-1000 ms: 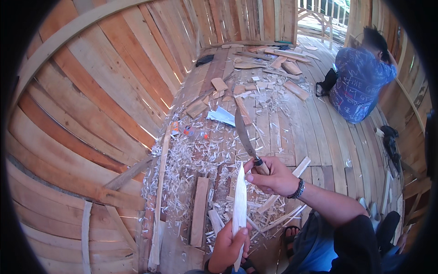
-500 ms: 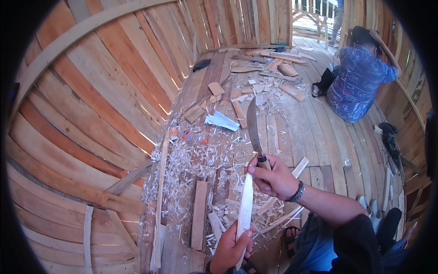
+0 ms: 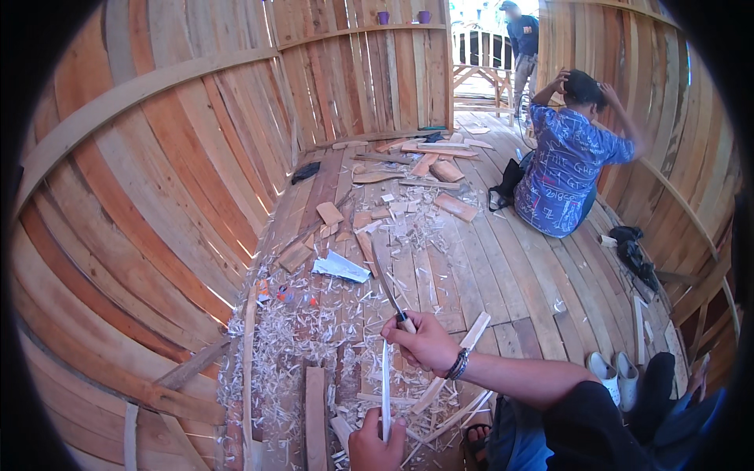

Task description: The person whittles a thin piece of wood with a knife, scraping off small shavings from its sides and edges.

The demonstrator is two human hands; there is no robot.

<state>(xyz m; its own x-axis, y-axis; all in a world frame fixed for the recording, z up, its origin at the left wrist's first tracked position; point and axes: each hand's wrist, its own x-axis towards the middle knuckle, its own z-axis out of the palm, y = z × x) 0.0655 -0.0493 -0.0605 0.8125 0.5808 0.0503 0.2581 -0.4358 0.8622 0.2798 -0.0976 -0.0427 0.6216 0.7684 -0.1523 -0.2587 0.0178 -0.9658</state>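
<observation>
My right hand (image 3: 424,342) is closed around the wooden handle of a knife (image 3: 385,281), whose long curved blade points up and away from me. Below it, my left hand (image 3: 375,446) grips the lower end of a pale, whittled wooden strip (image 3: 386,392). The strip stands nearly upright, seen narrow side on, and its tip comes close to the right hand's thumb; whether they touch I cannot tell. Wood shavings (image 3: 314,337) cover the floorboards under and around both hands. A longer wooden plank (image 3: 316,416) lies just left of my left hand.
Offcuts and boards (image 3: 424,161) are heaped farther off, near a pale blue sheet (image 3: 341,267). A person in a blue patterned shirt (image 3: 565,165) sits on the floor at right. Another person (image 3: 524,39) stands beyond the doorway. White clogs (image 3: 615,377) rest at lower right.
The view has lifted and turned right, bringing the standing person into view. The strip has turned from its broad face to its narrow edge. The seated person now has both hands at the head.
</observation>
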